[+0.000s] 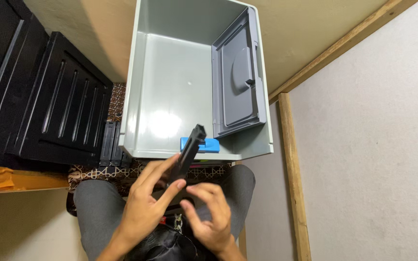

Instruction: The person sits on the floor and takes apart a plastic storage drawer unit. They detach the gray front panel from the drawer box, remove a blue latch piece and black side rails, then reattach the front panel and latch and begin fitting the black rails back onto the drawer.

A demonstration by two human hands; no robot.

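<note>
Black flat bar (189, 152), long and narrow, is pinched in the left hand (146, 203), tilted up over the front rim of a grey plastic bin (136, 87). The right hand (209, 212) hovers just beside it, fingers loosely curled, holding nothing. Inside the bin lie a blue block (208, 144) and a grey lid (238, 77) leaning on its right wall. Black crates (49, 106) stand to the left.
</note>
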